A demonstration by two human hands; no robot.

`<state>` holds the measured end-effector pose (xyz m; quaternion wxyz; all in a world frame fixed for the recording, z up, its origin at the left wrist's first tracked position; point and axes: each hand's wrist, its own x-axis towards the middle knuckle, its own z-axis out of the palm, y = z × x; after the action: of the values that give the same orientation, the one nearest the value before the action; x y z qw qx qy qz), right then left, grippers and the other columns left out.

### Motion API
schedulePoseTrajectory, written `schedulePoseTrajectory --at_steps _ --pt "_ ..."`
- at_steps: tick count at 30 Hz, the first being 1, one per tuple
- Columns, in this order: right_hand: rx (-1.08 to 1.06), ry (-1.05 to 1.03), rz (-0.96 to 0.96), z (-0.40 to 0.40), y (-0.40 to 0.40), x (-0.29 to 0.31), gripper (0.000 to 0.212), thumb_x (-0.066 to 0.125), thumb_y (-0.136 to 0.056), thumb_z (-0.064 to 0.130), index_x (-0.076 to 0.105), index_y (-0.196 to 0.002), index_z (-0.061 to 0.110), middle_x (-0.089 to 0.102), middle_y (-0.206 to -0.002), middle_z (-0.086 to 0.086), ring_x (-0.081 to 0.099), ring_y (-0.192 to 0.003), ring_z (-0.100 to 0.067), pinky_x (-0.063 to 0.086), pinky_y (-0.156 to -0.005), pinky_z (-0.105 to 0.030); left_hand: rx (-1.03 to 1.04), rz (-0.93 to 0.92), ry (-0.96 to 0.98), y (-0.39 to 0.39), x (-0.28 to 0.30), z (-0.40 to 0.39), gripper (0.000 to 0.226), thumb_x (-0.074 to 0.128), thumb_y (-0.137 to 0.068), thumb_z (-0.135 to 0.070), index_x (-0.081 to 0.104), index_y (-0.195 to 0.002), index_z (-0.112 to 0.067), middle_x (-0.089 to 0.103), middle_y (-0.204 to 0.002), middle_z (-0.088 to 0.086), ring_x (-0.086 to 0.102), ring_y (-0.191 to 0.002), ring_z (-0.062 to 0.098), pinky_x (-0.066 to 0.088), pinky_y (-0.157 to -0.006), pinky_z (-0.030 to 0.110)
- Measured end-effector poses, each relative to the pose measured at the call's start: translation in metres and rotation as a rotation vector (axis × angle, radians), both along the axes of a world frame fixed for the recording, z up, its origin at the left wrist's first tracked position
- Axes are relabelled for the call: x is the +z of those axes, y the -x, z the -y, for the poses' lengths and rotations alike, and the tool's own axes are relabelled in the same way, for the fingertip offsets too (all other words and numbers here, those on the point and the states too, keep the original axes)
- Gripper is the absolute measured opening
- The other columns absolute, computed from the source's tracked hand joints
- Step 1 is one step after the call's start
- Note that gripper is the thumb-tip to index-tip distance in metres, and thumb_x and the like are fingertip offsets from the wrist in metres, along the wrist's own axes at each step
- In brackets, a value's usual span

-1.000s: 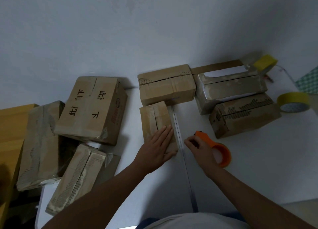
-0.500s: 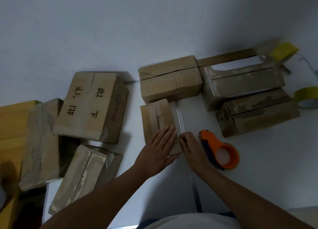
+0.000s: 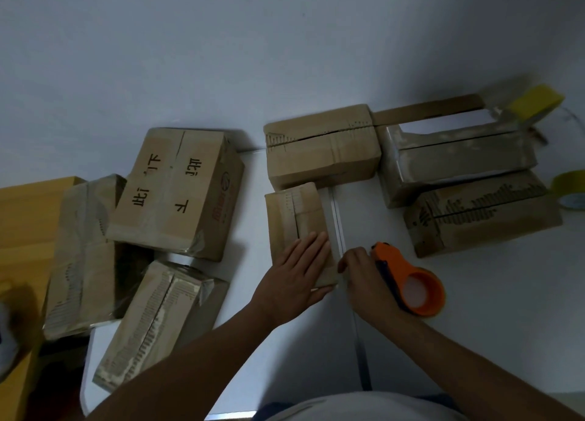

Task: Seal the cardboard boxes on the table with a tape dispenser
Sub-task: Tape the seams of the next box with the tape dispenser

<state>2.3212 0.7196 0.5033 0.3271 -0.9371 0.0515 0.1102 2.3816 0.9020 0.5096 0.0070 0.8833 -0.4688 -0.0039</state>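
My left hand [image 3: 297,268] lies flat, fingers straight, on the near end of a small cardboard box [image 3: 294,211] at the table's middle. My right hand [image 3: 361,271] sits just right of that box's near corner with its fingers bent down toward the box edge; the fingertips are hidden. The orange tape dispenser [image 3: 414,284] lies on the white table [image 3: 490,325] against the right side of that hand. Other boxes stand around: a large lettered box [image 3: 177,192], a closed box [image 3: 319,154] behind the small one, an open-topped box [image 3: 456,161] and a taped box [image 3: 481,214].
Two more boxes [image 3: 79,246] [image 3: 152,322] lie at the left, partly off the table beside a wooden surface [image 3: 22,224]. Yellow tape rolls sit at the far right [image 3: 535,105] [image 3: 569,192]. A seam [image 3: 335,218] runs down the table. The wall is close behind.
My right hand, which gripped the dispenser a second ago, shifted left to the small box's corner, and the dispenser now lies on the table. My left hand stayed on the box.
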Motion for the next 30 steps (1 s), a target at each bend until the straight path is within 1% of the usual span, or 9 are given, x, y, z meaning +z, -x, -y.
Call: schedulePoseTrajectory --at_steps 2,4,7,10,13,16,20,26,30 --pt "0.114 0.060 0.069 -0.001 0.008 0.006 0.031 0.057 -0.080 -0.008 0.057 -0.104 0.011 0.051 -0.110 -0.005 0.040 -0.085 -0.011 0.026 -0.072 -0.017 0.002 -0.001 -0.008 0.000 0.000 0.001 0.074 0.033 -0.101 -0.059 0.028 -0.154 -0.006 0.023 -0.162 0.012 0.016 -0.151 0.027 0.021 -0.122 0.044" --pt "0.169 0.083 0.079 -0.004 0.005 0.009 0.038 0.053 -0.082 -0.006 0.054 -0.116 0.010 0.048 -0.121 -0.007 0.046 -0.097 -0.018 0.034 -0.080 -0.023 0.009 -0.007 -0.013 0.000 0.000 0.001 0.074 0.033 -0.101 -0.059 0.029 -0.153 -0.006 0.023 -0.162 0.012 0.017 -0.151 0.027 0.022 -0.121 0.044" --pt "0.208 0.169 0.045 -0.004 -0.005 0.011 0.054 0.054 -0.084 -0.002 0.042 -0.134 0.011 0.034 -0.141 -0.006 0.042 -0.114 -0.023 0.035 -0.092 -0.030 0.015 -0.026 -0.010 0.000 0.002 0.002 0.075 0.034 -0.101 -0.059 0.028 -0.154 -0.007 0.023 -0.162 0.011 0.017 -0.151 0.026 0.023 -0.121 0.044" --pt "0.221 0.166 0.039 0.000 -0.002 0.013 0.062 0.058 -0.082 -0.001 0.037 -0.139 0.014 0.025 -0.148 -0.002 0.043 -0.115 -0.022 0.035 -0.091 -0.028 0.012 -0.067 -0.015 0.000 0.004 -0.001 0.077 0.032 -0.100 -0.062 0.022 -0.155 -0.008 0.017 -0.163 0.009 0.012 -0.152 0.024 0.018 -0.122 0.043" --pt "0.120 0.042 0.070 0.012 0.014 0.015 0.044 0.057 -0.083 -0.003 0.050 -0.121 0.018 0.043 -0.129 0.001 0.050 -0.096 -0.015 0.041 -0.075 -0.022 0.014 -0.118 -0.022 -0.002 0.004 -0.005 0.081 0.031 -0.099 -0.065 0.018 -0.157 -0.010 0.013 -0.165 0.007 0.007 -0.153 0.023 0.014 -0.122 0.043" --pt "0.170 -0.057 0.058 0.024 0.025 0.019 0.018 0.058 -0.094 0.022 0.054 -0.111 0.021 0.049 -0.114 0.007 0.050 -0.101 -0.011 0.046 -0.085 -0.029 -0.025 -0.101 -0.033 -0.004 0.003 -0.005 0.085 0.033 -0.097 -0.068 0.018 -0.157 -0.010 0.014 -0.164 0.008 0.009 -0.152 0.024 0.014 -0.122 0.045" --pt "0.274 0.041 0.031 0.022 0.009 0.028 0.021 0.060 -0.092 0.040 0.056 -0.101 0.022 0.051 -0.108 0.006 0.047 -0.100 -0.011 0.043 -0.084 -0.028 -0.103 -0.075 -0.025 -0.008 0.003 -0.005 0.088 0.038 -0.095 -0.069 0.018 -0.157 -0.009 0.014 -0.164 0.009 0.008 -0.152 0.025 0.011 -0.122 0.043" --pt "0.220 0.156 0.024 0.000 0.002 0.025 0.028 0.058 -0.092 0.040 0.055 -0.105 0.015 0.051 -0.106 0.000 0.050 -0.095 -0.014 0.028 -0.067 -0.018 -0.117 -0.037 0.011 -0.008 0.001 -0.004 0.086 0.048 -0.093 -0.064 0.023 -0.156 -0.009 0.020 -0.163 0.010 0.015 -0.151 0.026 0.018 -0.122 0.042" --pt "0.145 0.116 -0.030 -0.007 0.009 0.023 0.026 0.057 -0.094 0.035 0.053 -0.110 0.014 0.050 -0.111 -0.001 0.051 -0.099 -0.015 0.029 -0.069 -0.017 -0.133 -0.120 -0.007 -0.011 0.008 -0.005 0.089 0.043 -0.093 -0.067 0.017 -0.157 -0.011 0.013 -0.165 0.007 0.007 -0.153 0.023 0.010 -0.123 0.040"
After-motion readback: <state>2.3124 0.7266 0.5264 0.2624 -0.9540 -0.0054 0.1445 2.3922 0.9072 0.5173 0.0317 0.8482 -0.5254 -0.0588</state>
